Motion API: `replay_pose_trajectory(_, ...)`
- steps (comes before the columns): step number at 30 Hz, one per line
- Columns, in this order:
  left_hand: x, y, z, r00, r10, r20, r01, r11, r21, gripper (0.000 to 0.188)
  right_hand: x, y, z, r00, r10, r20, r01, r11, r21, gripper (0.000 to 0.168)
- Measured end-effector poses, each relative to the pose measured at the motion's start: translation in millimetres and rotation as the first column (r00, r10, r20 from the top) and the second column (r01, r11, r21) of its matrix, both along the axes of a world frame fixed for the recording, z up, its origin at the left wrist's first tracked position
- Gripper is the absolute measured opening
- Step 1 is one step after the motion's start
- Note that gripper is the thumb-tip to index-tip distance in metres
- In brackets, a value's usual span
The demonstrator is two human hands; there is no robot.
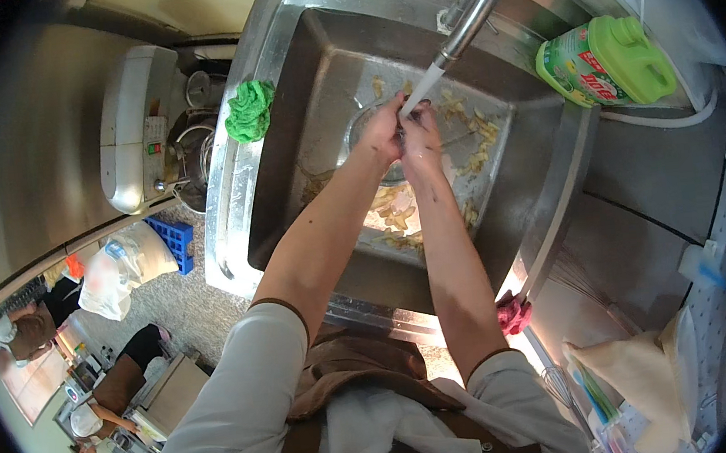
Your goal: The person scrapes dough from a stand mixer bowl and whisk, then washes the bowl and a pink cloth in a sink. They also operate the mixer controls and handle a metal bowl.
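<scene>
My left hand (384, 131) and my right hand (420, 134) are close together under the faucet (467, 16). A white stream of water (422, 90) falls onto them. Something dark shows between the fingers, but I cannot tell what it is or whether either hand grips it. Below the hands is a round, shiny bowl or dish (357, 127), mostly covered by them. They are inside a deep stainless steel sink (336, 85). Wet yellowish scraps (482, 139) lie scattered over its bottom, several of them near my forearms.
A green crumpled cloth (250, 111) rests on the sink's left rim. On the right stands a green detergent jug (606, 62). A pink cloth (514, 312) hangs at the near right corner. Whisks (581, 281) are at right; a mixer (137, 130) is left. Two people are further off.
</scene>
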State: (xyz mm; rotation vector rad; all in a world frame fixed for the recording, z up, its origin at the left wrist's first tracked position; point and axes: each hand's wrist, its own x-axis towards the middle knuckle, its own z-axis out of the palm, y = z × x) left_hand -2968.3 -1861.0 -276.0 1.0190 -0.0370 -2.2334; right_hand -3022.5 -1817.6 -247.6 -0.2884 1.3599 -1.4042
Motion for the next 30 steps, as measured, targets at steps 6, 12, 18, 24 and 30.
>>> replay_pose_trajectory(6, 22.7, 13.9, -44.9, 0.978, -0.026, 0.206, -0.006, 0.988, 0.154, 0.025, 16.3, 42.7, -0.2, 0.983, 0.152, 0.099, -0.152, 0.988, -0.009, 0.024)
replay_pose_trajectory(12, 21.3, 27.1, -42.4, 0.860, -0.163, 0.483, 0.074, 0.978, 0.197, 0.017, -1.7, 57.5, -13.7, 0.102, 0.594, -0.798, -0.635, 0.656, 0.407, 0.025)
replay_pose_trajectory(18, 60.3, 67.5, -63.3, 0.787, 0.038, 0.616, -0.162, 0.976, 0.146, 0.011, -53.4, 60.5, -105.5, 0.302, 0.375, -0.877, -0.077, 0.926, 0.369, 0.026)
replay_pose_trajectory(24, 79.8, 91.5, -75.4, 0.748, -0.158, 0.644, -0.129, 0.918, 0.375, 0.015, -57.5, 64.8, -139.7, 0.614, 0.614, -0.496, -0.283, 0.758, 0.588, 0.025)
replay_pose_trajectory(30, 74.8, 86.2, -38.6, 0.800, -0.334, 0.498, 0.119, 0.903, 0.414, 0.014, -49.4, 54.9, -53.5, 0.400, 0.623, -0.672, -0.189, 0.774, 0.605, 0.025)
